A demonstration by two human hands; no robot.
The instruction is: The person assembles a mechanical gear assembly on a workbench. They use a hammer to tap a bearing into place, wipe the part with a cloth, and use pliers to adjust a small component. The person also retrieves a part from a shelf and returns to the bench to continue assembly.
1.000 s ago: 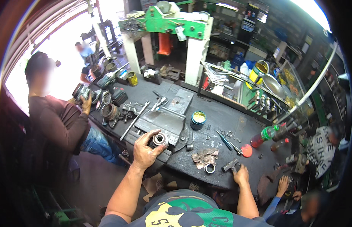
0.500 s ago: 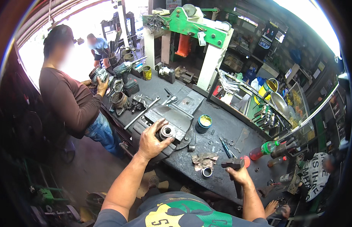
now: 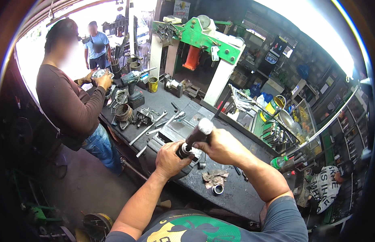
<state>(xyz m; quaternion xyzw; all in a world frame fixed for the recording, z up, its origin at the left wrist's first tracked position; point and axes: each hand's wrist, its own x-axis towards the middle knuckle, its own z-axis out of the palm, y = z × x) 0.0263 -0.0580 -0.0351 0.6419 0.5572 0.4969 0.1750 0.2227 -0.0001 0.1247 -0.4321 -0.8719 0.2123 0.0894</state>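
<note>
My left hand [image 3: 168, 160] is wrapped round a ring-shaped steel part [image 3: 187, 151] on the bench vise [image 3: 177, 130]. The part's round opening faces up. My right hand [image 3: 221, 146] is closed on a hammer [image 3: 202, 128]. One broad, worn end of its head points up, and the dark narrow end is down at the part's rim; whether they touch I cannot tell. My fingers and wrist hide most of the handle. A crumpled brown rag [image 3: 215, 177] and a loose metal ring [image 3: 217, 189] lie on the bench nearer me.
A co-worker in a brown sleeve [image 3: 76, 99] holds a silver part [image 3: 102, 74] at left. A cordless impact wrench [image 3: 133, 89], yellow can [image 3: 153, 85] and long bar [image 3: 146, 130] are on the bench. Beyond stands a green press [image 3: 213, 40]. A tool tray [image 3: 272, 133] lies right.
My right hand has brought the hammer from the bench's right side up and left to the steel part. My left hand has closed more round the part. The distant person now stands upright.
</note>
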